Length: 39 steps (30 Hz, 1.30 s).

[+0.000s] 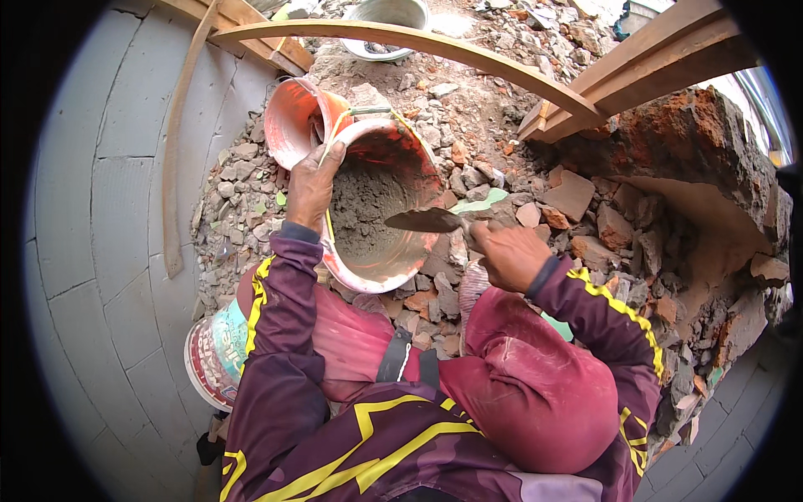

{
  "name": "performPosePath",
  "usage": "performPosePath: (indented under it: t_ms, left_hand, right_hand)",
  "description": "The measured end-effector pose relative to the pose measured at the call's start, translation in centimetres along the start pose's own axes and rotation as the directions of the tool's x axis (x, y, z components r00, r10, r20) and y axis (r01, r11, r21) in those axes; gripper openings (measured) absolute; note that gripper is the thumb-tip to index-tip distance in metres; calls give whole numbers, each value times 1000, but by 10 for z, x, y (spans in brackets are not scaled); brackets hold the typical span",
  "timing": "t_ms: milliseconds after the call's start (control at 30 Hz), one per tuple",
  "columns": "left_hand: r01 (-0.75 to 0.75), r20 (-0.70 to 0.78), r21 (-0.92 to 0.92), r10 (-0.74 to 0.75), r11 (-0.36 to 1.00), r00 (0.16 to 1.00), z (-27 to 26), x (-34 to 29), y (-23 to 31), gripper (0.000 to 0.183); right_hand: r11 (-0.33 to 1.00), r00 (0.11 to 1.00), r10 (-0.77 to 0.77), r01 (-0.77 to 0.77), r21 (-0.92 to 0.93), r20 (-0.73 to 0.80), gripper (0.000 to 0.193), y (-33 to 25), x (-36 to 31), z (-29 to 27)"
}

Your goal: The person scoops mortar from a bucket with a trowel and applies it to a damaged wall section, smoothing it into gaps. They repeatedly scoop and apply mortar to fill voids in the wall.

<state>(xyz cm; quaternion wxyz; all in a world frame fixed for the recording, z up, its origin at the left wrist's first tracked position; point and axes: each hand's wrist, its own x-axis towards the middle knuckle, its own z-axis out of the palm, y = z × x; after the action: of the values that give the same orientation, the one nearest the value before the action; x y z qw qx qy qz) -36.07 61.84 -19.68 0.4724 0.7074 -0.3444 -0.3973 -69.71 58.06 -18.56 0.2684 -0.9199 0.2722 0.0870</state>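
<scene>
A bucket (pixel 396 266) with a red, mortar-smeared inside stands tilted in front of me. Wet grey mortar (pixel 361 209) lies inside it. My left hand (pixel 313 186) is closed on the bucket's left rim, thumb uppermost, beside the yellow cord handle (pixel 405 124). In my right hand (pixel 512 253) is a pointing trowel (pixel 421 220), gripped by its handle, which my fingers mostly hide. Its dark blade reaches leftward over the bucket's right rim, above the mortar. A second, smaller reddish bucket (pixel 288 125) leans against the far left side of the first.
Broken brick and rubble (pixel 577 197) surround the bucket. A curved wooden strip (pixel 418 38) spans the far side, joined to wooden beams (pixel 644 71) at right. A large masonry chunk (pixel 703 151) stands at right. A grey block wall (pixel 109 217) runs along the left, near a paint pail (pixel 213 356).
</scene>
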Motion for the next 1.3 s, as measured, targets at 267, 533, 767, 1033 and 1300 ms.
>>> performPosePath:
  t_ms: [267, 533, 767, 1033, 1300]
  left_hand:
    - [-29, -49, 57, 32, 998, 998, 1, -15, -2, 44]
    - [-32, -145, 65, 41, 997, 989, -18, -13, -8, 45]
    - [-56, -201, -24, 50, 998, 978, -40, -8, -18, 45]
    - [16, -38, 5, -16, 1000, 999, -51, 10, -23, 50]
    - [109, 43, -190, -103, 976, 994, -71, 25, -36, 49]
  right_hand:
    - [968, 957, -38, 106, -226, 287, 23, -25, 131, 24]
    - [920, 869, -357, 265, 289, 342, 31, -47, 103, 61]
    - [631, 878, -270, -147, 761, 394, 48, -47, 64, 36]
    - [538, 994, 85, -102, 837, 66, 59, -1, -72, 6]
    - [109, 658, 753, -111, 988, -9, 46, 20, -177, 12]
